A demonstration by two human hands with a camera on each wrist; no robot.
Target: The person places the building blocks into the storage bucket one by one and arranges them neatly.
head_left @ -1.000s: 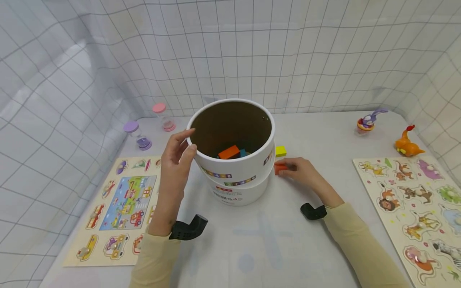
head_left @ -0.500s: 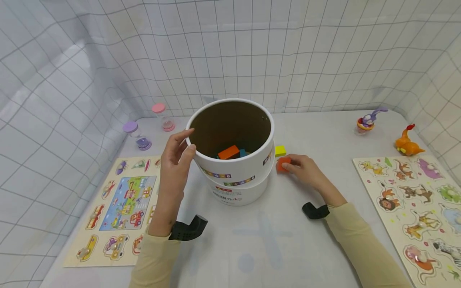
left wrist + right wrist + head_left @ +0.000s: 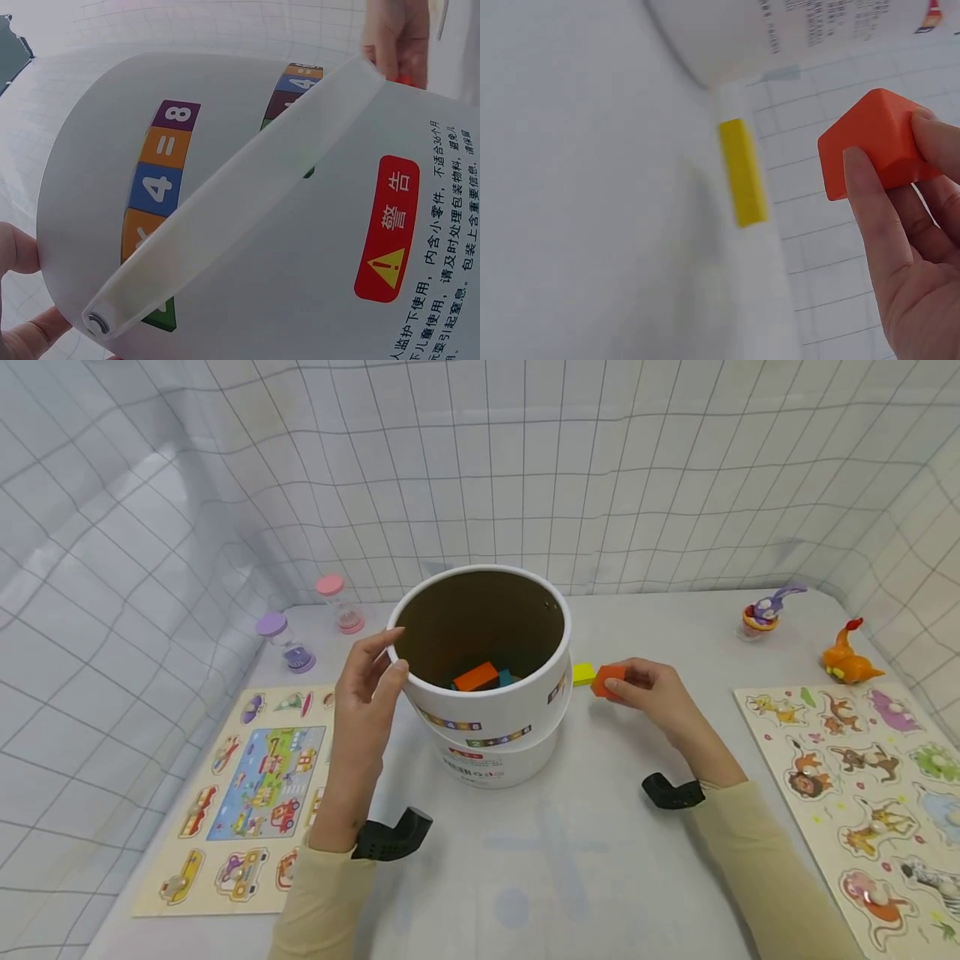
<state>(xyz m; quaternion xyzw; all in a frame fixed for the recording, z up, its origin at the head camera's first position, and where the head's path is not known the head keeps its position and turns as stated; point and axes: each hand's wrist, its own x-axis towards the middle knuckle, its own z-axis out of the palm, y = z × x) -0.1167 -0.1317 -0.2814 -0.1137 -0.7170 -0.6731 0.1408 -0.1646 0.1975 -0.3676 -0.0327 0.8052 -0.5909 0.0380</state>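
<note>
A white bucket [image 3: 487, 727] with printed number strips stands in the middle of the table in the head view. Inside it lie an orange block [image 3: 476, 677] and a blue piece [image 3: 506, 678]. My left hand [image 3: 367, 685] grips the bucket's left rim, thumb outside and fingertips over the edge. In the left wrist view, the bucket's pale handle [image 3: 232, 202] crosses its side. Right of the bucket, my right hand [image 3: 652, 689] pinches another orange block [image 3: 870, 142] between thumb and fingers. A yellow block [image 3: 742, 172] lies on the table close to the bucket, just left of the held block.
A vehicle puzzle board [image 3: 180, 852] lies at left and an animal puzzle board [image 3: 817, 827] at right. Purple [image 3: 285, 643] and pink [image 3: 341, 603] sand timers stand at the back left. A purple figure [image 3: 765, 610] and an orange toy [image 3: 851, 660] are at the back right.
My right hand has drawn the orange block away from the bucket's side, to the right and up in the head view. The left hand and bucket stay in place.
</note>
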